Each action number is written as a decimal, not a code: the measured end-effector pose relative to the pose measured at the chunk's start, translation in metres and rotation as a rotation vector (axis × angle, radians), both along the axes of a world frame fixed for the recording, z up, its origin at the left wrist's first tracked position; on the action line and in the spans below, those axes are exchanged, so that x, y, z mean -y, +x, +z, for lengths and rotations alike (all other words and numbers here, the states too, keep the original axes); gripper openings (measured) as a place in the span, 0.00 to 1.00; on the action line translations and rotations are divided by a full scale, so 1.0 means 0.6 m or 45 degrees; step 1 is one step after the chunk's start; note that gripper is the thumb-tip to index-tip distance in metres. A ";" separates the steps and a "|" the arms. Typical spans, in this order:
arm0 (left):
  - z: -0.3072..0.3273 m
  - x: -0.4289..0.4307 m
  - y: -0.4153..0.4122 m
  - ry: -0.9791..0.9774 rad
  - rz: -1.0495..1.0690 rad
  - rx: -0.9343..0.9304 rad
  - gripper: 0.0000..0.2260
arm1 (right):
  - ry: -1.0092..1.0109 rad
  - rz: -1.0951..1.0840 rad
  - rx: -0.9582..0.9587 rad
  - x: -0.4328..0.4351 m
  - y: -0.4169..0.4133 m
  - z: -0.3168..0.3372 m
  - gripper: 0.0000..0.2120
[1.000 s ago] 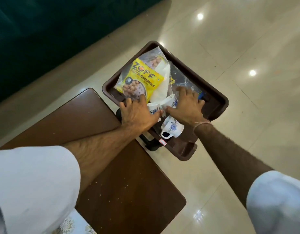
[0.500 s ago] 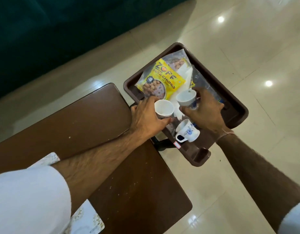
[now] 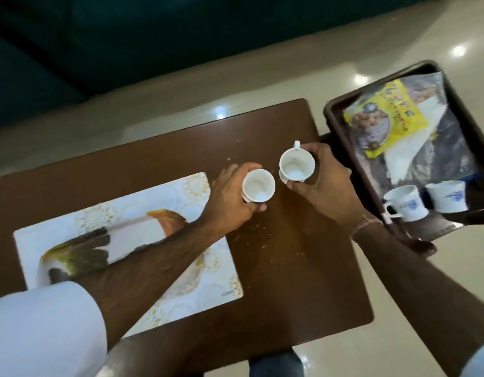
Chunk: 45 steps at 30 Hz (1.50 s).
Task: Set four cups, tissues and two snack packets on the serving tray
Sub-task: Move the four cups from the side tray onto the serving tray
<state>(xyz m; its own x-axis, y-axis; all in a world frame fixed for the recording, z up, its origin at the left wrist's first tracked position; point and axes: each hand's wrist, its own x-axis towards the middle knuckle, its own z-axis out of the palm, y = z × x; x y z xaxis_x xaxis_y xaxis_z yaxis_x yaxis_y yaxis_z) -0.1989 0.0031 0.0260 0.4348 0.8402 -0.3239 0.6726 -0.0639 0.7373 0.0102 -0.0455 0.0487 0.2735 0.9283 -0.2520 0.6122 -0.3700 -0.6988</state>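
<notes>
My left hand (image 3: 228, 195) grips a white cup (image 3: 258, 185) upright over the brown table, near the white decorated serving tray (image 3: 181, 191). My right hand (image 3: 325, 183) holds a second white cup (image 3: 296, 165), handle pointing away, just right of the first. A dark brown tray (image 3: 341, 126) at the right carries a yellow snack packet (image 3: 382, 118), a clear second packet (image 3: 450, 137), white tissues (image 3: 406, 156) and two more white cups with blue prints (image 3: 406, 204) (image 3: 447, 195).
The brown table (image 3: 303, 254) has crumbs scattered on it. My left forearm lies across the white serving tray. A dark green sofa (image 3: 99, 50) runs along the back. Shiny tiled floor (image 3: 235, 85) surrounds the table.
Both hands lifted a cup each out of the dark brown tray and carried them left over the table. The view swung left, bringing the white serving tray into sight.
</notes>
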 end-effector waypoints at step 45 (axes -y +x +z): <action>-0.009 0.189 -0.542 0.369 0.533 -0.135 0.34 | -0.161 1.227 0.126 -0.065 -0.568 -0.049 0.39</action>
<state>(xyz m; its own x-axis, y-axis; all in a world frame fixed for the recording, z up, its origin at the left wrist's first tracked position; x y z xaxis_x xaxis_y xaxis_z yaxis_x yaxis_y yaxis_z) -0.5244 -0.1104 0.0209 0.0198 0.9969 -0.0763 0.7540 0.0352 0.6559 -0.3304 -0.0063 0.0190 -0.5631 0.7328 -0.3819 0.7455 0.2511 -0.6175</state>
